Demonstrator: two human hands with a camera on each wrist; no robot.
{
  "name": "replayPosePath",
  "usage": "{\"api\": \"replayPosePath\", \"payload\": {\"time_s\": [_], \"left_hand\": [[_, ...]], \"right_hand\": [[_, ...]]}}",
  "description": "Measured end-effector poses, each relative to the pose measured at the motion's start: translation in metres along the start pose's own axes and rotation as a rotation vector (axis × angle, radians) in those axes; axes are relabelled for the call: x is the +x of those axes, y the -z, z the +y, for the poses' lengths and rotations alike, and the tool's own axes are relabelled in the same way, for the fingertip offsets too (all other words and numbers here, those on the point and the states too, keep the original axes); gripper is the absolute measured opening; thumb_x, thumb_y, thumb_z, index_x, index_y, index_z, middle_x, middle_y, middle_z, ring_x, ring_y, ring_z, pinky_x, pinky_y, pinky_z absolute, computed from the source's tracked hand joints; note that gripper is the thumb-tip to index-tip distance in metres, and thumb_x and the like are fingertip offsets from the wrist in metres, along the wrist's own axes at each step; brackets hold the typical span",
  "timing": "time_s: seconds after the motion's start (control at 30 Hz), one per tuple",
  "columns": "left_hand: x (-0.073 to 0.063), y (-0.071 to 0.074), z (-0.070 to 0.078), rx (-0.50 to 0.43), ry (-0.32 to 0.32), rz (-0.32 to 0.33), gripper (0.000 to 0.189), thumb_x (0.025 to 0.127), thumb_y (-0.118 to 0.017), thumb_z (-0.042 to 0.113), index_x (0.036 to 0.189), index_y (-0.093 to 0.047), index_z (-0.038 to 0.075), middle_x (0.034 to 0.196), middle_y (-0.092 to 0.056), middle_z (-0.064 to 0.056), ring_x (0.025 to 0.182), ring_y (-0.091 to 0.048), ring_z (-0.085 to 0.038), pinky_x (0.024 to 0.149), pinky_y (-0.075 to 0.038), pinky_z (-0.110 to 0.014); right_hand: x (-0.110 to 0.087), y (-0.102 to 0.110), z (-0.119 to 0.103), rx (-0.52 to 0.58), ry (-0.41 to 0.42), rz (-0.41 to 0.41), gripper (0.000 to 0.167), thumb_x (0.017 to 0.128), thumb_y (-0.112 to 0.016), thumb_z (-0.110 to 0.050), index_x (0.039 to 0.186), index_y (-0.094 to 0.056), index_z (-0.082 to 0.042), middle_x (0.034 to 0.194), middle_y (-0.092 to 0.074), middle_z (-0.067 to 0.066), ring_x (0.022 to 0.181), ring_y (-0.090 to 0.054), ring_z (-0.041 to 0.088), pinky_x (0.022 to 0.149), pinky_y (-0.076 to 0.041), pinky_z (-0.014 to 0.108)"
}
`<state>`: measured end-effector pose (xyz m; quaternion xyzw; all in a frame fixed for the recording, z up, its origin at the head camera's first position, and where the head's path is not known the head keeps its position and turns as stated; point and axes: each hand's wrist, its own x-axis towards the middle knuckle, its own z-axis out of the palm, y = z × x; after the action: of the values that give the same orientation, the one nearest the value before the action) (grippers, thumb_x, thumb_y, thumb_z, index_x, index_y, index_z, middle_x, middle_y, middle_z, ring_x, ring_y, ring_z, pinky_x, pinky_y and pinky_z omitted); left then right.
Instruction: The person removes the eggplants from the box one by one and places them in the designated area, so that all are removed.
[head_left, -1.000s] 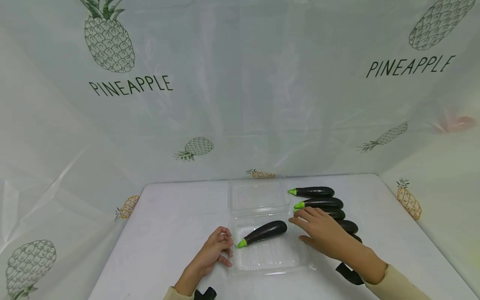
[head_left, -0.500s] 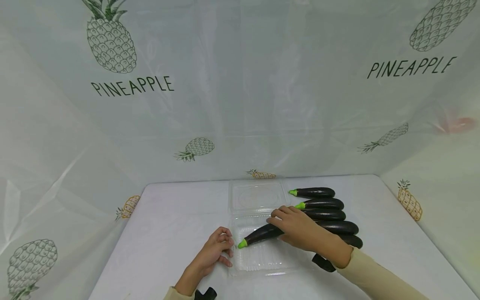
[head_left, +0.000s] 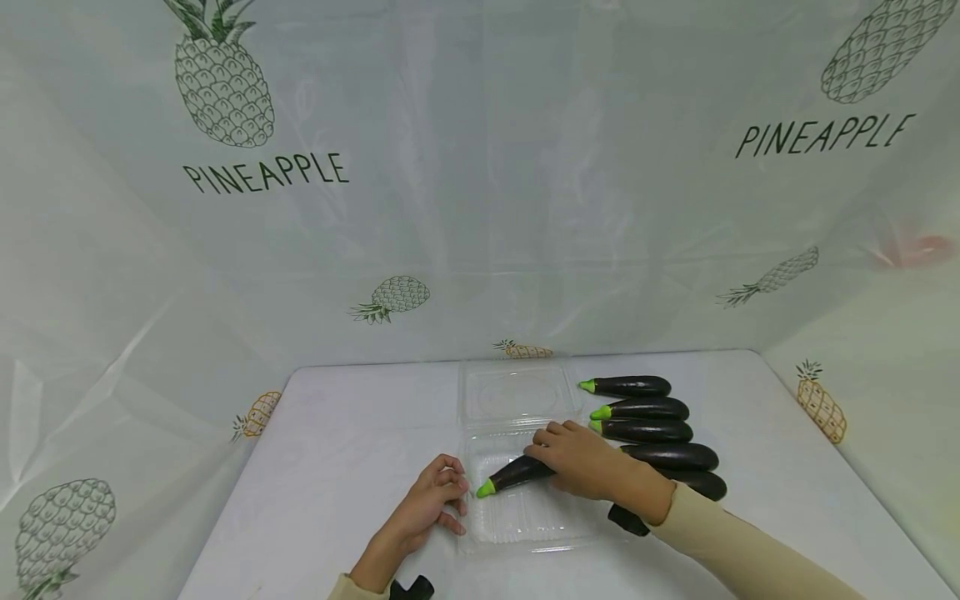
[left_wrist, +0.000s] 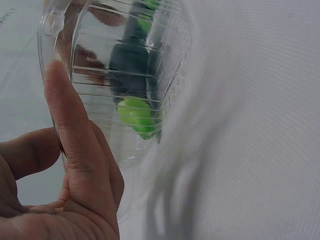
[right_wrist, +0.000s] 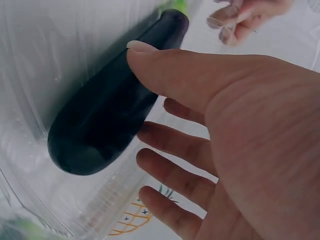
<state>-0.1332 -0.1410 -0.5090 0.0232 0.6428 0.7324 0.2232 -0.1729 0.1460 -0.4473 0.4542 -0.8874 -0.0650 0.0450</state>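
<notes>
A dark eggplant [head_left: 517, 473] with a bright green stem end lies slantwise in the base of a clear plastic clamshell box [head_left: 532, 527]. Over its thick end is my right hand [head_left: 577, 458], which grips it. In the right wrist view the thumb [right_wrist: 150, 65] presses on the eggplant [right_wrist: 100, 120] from one side, and fingertips meet the opposite side. My left hand [head_left: 431, 504] rests against the box's left edge. Seen from the left wrist, its fingers touch the outside of the clear rim [left_wrist: 48, 45], and the green stem end [left_wrist: 136, 116] shows through the wall.
Several more eggplants [head_left: 647, 431] lie in a row on the white table [head_left: 360, 433], right of the box. The box's lid [head_left: 517, 396] is folded back, away from me. A pineapple-print curtain [head_left: 480, 183] hangs behind the table.
My right hand has moved left from the row of eggplants to the one in the box and now grips it. My left hand has stayed at the box's edge.
</notes>
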Motion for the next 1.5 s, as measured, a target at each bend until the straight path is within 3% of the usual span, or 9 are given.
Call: {"api": "replayPosePath", "payload": {"time_s": [0.47,0.87,1.17,1.33,1.5], "left_hand": [[0.0,-0.001,0.002,0.012,0.004,0.004,0.019,0.104,-0.055,0.004,0.119,-0.043,0.003,0.094,-0.053,-0.001,0.072,-0.057,-0.012,0.05,-0.059,-0.025],[0.0,-0.002,0.001,0.013,0.007,0.006,0.02,0.103,-0.055,0.003,0.119,-0.043,0.002,0.093,-0.053,-0.001,0.071,-0.057,-0.013,0.05,-0.059,-0.025],[0.001,-0.002,0.0,0.022,0.006,0.004,0.02,0.103,-0.056,0.003,0.118,-0.043,0.002,0.092,-0.053,-0.001,0.071,-0.058,-0.013,0.051,-0.059,-0.025],[0.001,-0.001,-0.001,0.025,0.003,0.003,0.02,0.103,-0.056,0.003,0.118,-0.043,0.002,0.093,-0.053,-0.001,0.072,-0.058,-0.013,0.051,-0.059,-0.025],[0.001,0.0,-0.001,0.025,0.002,-0.003,0.021,0.103,-0.055,0.003,0.119,-0.042,0.001,0.093,-0.053,-0.001,0.072,-0.058,-0.013,0.051,-0.06,-0.025]], "right_hand": [[0.003,-0.01,-0.001,0.003,-0.026,-0.072,0.05,0.079,-0.095,-0.026,0.12,-0.069,-0.015,0.11,-0.069,-0.001,0.103,-0.063,0.018,0.095,-0.057,0.036],[-0.01,0.003,0.007,0.034,-0.029,0.03,0.047,0.079,-0.094,-0.019,0.12,-0.07,-0.015,0.111,-0.07,-0.001,0.106,-0.064,0.02,0.096,-0.057,0.038],[-0.036,0.029,0.016,0.072,-0.12,0.117,0.054,0.078,-0.094,-0.015,0.127,-0.07,-0.014,0.117,-0.07,0.001,0.114,-0.065,0.025,0.1,-0.059,0.049],[-0.058,0.04,0.022,0.086,-0.164,0.152,0.057,0.078,-0.094,-0.012,0.129,-0.07,-0.013,0.12,-0.07,0.001,0.118,-0.065,0.028,0.103,-0.057,0.054],[-0.084,0.043,0.03,0.063,-0.179,0.238,0.061,0.072,-0.096,-0.012,0.128,-0.071,-0.013,0.12,-0.07,0.0,0.117,-0.066,0.029,0.1,-0.058,0.052]]}}
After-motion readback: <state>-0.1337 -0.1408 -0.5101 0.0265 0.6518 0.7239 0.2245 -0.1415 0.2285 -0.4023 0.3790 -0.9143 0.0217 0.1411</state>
